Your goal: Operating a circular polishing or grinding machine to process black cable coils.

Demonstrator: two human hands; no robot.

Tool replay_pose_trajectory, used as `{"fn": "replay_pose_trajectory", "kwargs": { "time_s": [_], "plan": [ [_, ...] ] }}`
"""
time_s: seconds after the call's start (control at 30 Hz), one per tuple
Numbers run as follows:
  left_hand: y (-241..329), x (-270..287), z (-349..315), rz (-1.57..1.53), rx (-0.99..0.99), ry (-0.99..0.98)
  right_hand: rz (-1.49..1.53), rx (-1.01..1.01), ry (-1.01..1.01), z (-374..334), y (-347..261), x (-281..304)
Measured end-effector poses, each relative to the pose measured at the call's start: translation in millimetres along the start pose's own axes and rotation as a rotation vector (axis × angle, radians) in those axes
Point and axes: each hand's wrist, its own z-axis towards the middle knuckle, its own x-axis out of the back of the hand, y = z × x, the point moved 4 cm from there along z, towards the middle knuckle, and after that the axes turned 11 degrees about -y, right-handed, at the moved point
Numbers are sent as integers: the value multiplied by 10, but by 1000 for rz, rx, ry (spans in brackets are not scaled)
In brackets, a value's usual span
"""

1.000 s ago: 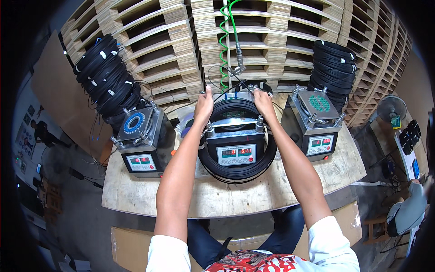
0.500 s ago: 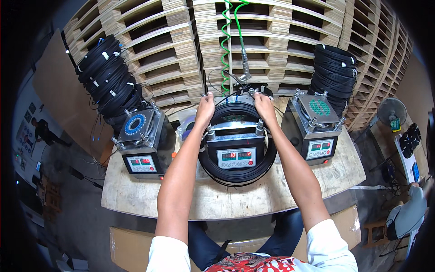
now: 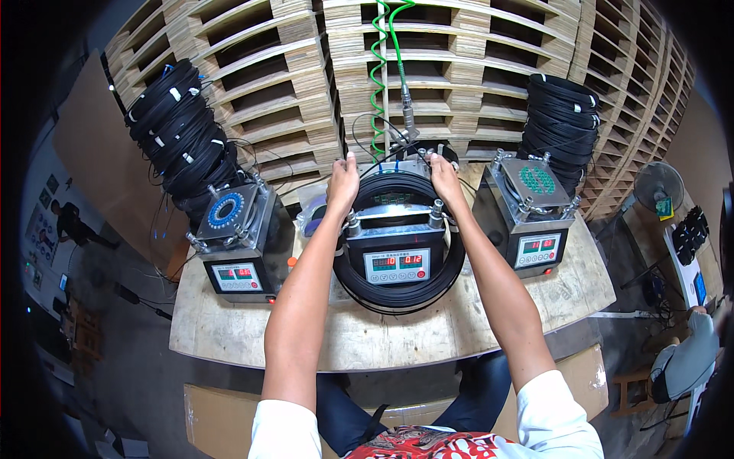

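A coil of black cable [image 3: 354, 283] hangs around the middle polishing-type machine [image 3: 436, 256], which has a lit red-digit display panel [image 3: 397, 266] and metal corner posts. My left hand [image 3: 343, 183] is at the coil's far left side, fingers drawn together and thumb up. Across from it, my right hand [image 3: 446, 180] is beside the far right corner posts, its fingers curled in. The fingertips of both hands are partly hidden, and what they grip is too small to make out. Thin black cable ends loop up behind the machine, between the hands.
Similar machines stand at left [image 3: 237, 237] and right [image 3: 527, 214] on the wooden table [image 3: 367, 344]. Tall stacks of black cable coils rise behind them, left [image 3: 180, 138] and right [image 3: 562, 122]. Wooden pallets [image 3: 451, 46] and a hanging green air hose [image 3: 395, 46] are behind.
My left hand has shifted slightly left, its fingers rising a little. My right hand has barely moved. The middle display's digits changed, and the hose end has swung slightly left.
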Motion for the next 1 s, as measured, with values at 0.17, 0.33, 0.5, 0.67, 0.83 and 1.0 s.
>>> {"fn": "replay_pose_trajectory", "kwargs": {
  "time_s": [0.17,0.33,0.5,0.67,0.83,1.0],
  "plan": [
    [-30,20,-7,-81,-66,1,-39,-10,61,-102,-172,18],
    [-22,61,-41,-33,15,-27,-148,-224,13,-203,-282,45],
    [34,26,-95,32,72,-16,-83,-125,-13,-149,-230,63],
    [29,36,-61,8,24,-36,-43,5,-24,-121,-220,29],
    [45,-8,-64,-54,-72,-17,-59,-17,-15,-129,-210,47],
    [-24,5,7,-30,-42,-73,-119,-71,5,-147,-274,39]
  ]
}}
